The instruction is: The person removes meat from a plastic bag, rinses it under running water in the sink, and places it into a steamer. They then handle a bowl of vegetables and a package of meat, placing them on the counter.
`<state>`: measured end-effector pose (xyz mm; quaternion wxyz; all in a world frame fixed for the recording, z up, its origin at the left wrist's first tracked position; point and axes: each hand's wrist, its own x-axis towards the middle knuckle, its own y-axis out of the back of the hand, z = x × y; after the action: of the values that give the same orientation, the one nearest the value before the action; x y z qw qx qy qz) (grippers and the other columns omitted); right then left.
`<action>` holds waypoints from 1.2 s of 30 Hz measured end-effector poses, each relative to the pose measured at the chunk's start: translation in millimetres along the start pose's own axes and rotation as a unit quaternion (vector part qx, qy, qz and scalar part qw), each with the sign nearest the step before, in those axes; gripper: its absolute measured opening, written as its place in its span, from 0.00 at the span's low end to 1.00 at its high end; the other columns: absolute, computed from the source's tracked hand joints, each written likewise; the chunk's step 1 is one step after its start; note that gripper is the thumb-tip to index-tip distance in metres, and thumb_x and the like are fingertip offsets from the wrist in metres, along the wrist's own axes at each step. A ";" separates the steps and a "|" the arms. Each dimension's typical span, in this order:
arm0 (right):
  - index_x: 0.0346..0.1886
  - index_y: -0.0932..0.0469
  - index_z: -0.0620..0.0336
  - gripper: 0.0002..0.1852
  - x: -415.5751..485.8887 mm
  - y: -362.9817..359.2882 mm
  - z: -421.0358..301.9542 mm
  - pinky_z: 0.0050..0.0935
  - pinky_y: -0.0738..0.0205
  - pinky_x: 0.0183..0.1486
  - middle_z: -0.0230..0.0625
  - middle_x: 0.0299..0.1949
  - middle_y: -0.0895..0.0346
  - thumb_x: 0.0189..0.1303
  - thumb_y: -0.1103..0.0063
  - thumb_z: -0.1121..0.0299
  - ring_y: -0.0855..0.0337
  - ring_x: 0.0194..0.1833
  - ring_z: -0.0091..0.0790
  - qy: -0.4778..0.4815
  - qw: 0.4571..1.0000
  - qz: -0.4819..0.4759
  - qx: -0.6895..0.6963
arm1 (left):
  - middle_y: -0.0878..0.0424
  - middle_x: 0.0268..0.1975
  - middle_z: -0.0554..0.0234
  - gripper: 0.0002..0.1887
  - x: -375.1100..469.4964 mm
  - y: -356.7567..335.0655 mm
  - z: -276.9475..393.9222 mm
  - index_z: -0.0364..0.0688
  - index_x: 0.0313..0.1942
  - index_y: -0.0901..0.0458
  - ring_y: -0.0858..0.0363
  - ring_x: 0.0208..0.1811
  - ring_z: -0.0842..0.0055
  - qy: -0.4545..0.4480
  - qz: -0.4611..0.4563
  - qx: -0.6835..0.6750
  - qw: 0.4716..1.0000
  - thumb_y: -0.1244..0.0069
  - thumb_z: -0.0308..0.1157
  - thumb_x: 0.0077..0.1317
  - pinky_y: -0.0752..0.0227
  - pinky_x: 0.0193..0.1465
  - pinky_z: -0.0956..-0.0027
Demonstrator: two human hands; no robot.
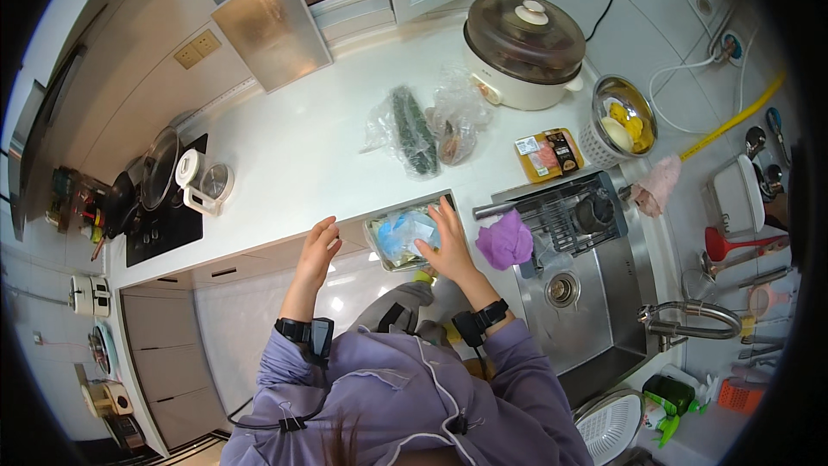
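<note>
My left hand (317,247) is raised in front of the counter's front edge, holding nothing, its fingers loosely bent. With fingers spread, my right hand (447,243) is over the right side of an open container (392,266) at the counter's edge. Crumpled clear and blue plastic (401,233) fills this container; I cannot tell whether the hand touches it. A purple cloth (504,241) lies over the sink's edge, right of my right hand. On the counter beyond are a bagged green vegetable (413,133) and another clear plastic bag (457,120) with contents that are hard to make out.
A lidded electric pot (527,52), a packaged meat tray (550,154) and a steel bowl (624,110) of peeled produce stand at the back right. The sink (588,317) with its faucet (692,317) is to my right. A glass kettle (206,182) stands beside the cooktop (169,233) at left.
</note>
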<state>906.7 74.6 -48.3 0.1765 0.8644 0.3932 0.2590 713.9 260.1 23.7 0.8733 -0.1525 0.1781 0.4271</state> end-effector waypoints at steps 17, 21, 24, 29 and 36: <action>0.62 0.39 0.65 0.32 143.4 -116.1 -25.0 0.43 0.45 0.64 0.53 0.67 0.49 0.56 0.40 0.62 0.44 0.66 0.54 -0.061 0.998 -0.010 -0.020 | 0.31 0.56 0.62 0.19 153.5 110.3 57.5 0.38 0.54 0.31 0.32 0.58 0.76 -0.032 -0.041 0.051 0.997 0.55 0.35 0.66 0.36 0.59 0.69; 0.62 0.39 0.65 0.32 169.8 -180.7 -40.3 0.42 0.41 0.62 0.54 0.65 0.46 0.56 0.41 0.62 0.38 0.63 0.52 -0.068 0.993 -0.096 0.023 | 0.30 0.54 0.63 0.18 153.5 173.6 71.8 0.38 0.54 0.30 0.30 0.56 0.76 -0.052 0.072 0.025 0.996 0.54 0.34 0.66 0.33 0.56 0.70; 0.61 0.39 0.66 0.32 179.3 -216.0 -45.4 0.42 0.37 0.59 0.55 0.64 0.45 0.56 0.40 0.63 0.33 0.59 0.51 -0.051 0.984 -0.165 0.049 | 0.30 0.54 0.62 0.18 138.1 220.0 64.1 0.37 0.54 0.31 0.28 0.55 0.75 -0.088 0.187 -0.037 0.978 0.54 0.32 0.66 0.32 0.55 0.70; 0.62 0.40 0.65 0.31 189.4 -266.7 -49.5 0.38 0.35 0.58 0.50 0.65 0.45 0.57 0.41 0.66 0.30 0.57 0.44 -0.015 0.961 -0.260 0.088 | 0.33 0.57 0.56 0.21 80.5 279.1 44.1 0.37 0.58 0.37 0.27 0.54 0.71 -0.135 0.388 -0.027 0.911 0.54 0.31 0.66 0.28 0.52 0.69; 0.60 0.38 0.65 0.31 192.7 -328.5 -78.1 0.38 0.32 0.54 0.53 0.63 0.42 0.55 0.39 0.64 0.27 0.53 0.46 0.024 0.948 -0.287 0.138 | 0.39 0.63 0.51 0.30 82.7 370.4 52.7 0.39 0.63 0.41 0.33 0.59 0.67 -0.093 0.415 0.016 0.905 0.52 0.40 0.64 0.33 0.57 0.63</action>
<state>774.9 437.5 -93.1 0.1128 0.7246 0.6604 0.1616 474.3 557.4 -8.2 0.6323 -0.0100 0.1499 0.7600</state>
